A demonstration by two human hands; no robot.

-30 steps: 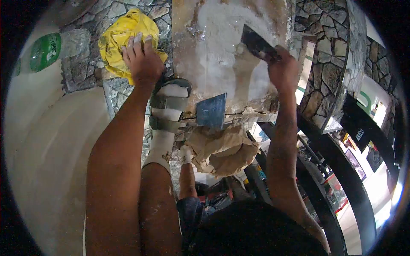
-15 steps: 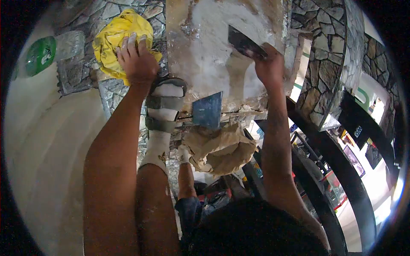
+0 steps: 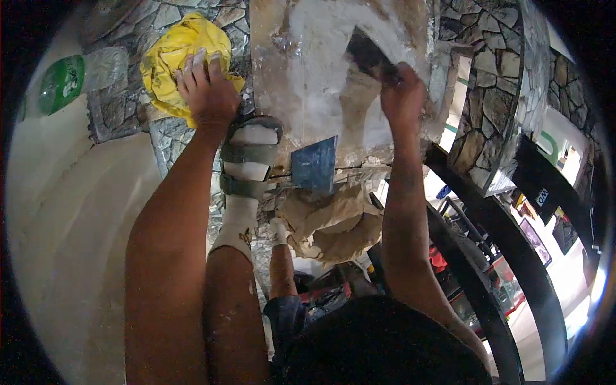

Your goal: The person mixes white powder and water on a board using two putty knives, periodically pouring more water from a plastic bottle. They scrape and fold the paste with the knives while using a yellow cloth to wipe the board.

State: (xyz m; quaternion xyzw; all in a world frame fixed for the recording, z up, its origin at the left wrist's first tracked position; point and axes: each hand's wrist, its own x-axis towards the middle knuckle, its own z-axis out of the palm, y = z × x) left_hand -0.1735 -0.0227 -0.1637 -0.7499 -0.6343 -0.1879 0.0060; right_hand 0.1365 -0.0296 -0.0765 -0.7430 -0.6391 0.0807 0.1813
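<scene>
My left hand (image 3: 210,93) lies with fingers spread on a crumpled yellow bag or cloth (image 3: 168,51) at the upper left. Its fingertips are whitish. My right hand (image 3: 403,102) is closed round the handle of a putty knife (image 3: 369,52), whose wide dark blade points up and left. That blade is over a board (image 3: 314,83) smeared with white paste, and a brownish patch shows below it. At the board's lower edge stands a flat blue-grey plate (image 3: 314,163), like a scraper blade. Below it is an open brown paper bag (image 3: 340,228).
A foot in a sandal (image 3: 250,154) stands left of the board. Stone cladding (image 3: 484,83) lines the right side, with black curved bars (image 3: 494,237) below. A clear plastic bottle with a green label (image 3: 62,83) lies at the far left.
The putty knife has turned so that its blade points more steeply upward, and my right hand has shifted slightly left. My left hand stays on the yellow bag or cloth.
</scene>
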